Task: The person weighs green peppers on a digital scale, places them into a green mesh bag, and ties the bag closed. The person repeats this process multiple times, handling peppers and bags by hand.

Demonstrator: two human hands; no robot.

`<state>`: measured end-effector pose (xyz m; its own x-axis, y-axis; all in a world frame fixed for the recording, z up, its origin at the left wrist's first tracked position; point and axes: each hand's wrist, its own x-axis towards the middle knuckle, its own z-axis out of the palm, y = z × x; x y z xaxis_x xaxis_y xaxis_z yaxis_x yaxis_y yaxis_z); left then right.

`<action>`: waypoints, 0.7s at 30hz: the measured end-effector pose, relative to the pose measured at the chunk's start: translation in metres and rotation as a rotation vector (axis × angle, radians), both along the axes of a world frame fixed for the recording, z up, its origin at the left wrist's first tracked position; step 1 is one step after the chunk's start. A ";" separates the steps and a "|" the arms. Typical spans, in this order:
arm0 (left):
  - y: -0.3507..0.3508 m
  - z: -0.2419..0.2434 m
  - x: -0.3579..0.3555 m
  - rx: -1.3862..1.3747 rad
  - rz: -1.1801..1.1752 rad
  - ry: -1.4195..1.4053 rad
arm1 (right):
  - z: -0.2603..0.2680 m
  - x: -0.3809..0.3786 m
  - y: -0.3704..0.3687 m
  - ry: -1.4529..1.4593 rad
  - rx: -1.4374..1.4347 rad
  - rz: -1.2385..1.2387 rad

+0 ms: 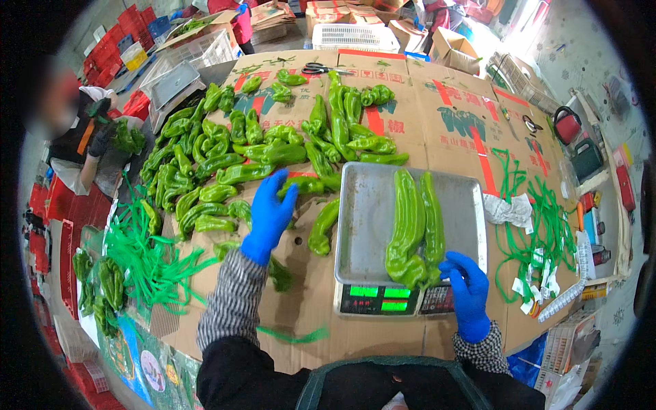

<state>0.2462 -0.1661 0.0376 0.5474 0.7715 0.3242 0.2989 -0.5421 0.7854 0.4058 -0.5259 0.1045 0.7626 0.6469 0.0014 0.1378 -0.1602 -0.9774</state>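
Note:
My left hand (270,218), in a blue glove, hovers over the cardboard-covered table with fingers apart and nothing in it. Just beyond its fingertips lies a green pepper (303,185), part of a wide spread of long wrinkled green peppers (277,152). On the metal pan (361,225) of a digital scale lie two long green peppers, a thick one (408,220) and a slimmer one (433,220). Beside their near ends, at the pan's front right edge, is my gloved right hand (465,292), loosely bent and holding nothing. The scale's display (379,299) is lit green.
Green ties lie in a heap (148,256) at left and a tagged bunch (546,225) at right, near a crumpled white cloth (510,210). Black-handled scissors (316,68) rest at the far side. Another person (92,138) holds peppers at left. A second scale (174,84) stands beyond.

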 end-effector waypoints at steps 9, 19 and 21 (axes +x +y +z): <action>0.119 -0.055 0.178 0.133 0.093 0.307 | 0.001 0.019 -0.005 -0.109 -0.093 -0.113; -0.060 0.053 0.076 -0.312 -0.225 -0.680 | 0.053 0.020 0.056 0.189 0.124 0.068; -0.115 0.063 0.041 -0.144 -0.458 -0.586 | 0.062 0.000 0.088 0.337 0.242 0.159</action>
<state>0.2867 -0.2814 0.1010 0.5925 0.5654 0.5739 -0.4194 -0.3917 0.8189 0.4054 -0.4383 0.1664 0.6373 0.7679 -0.0644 -0.1901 0.0757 -0.9788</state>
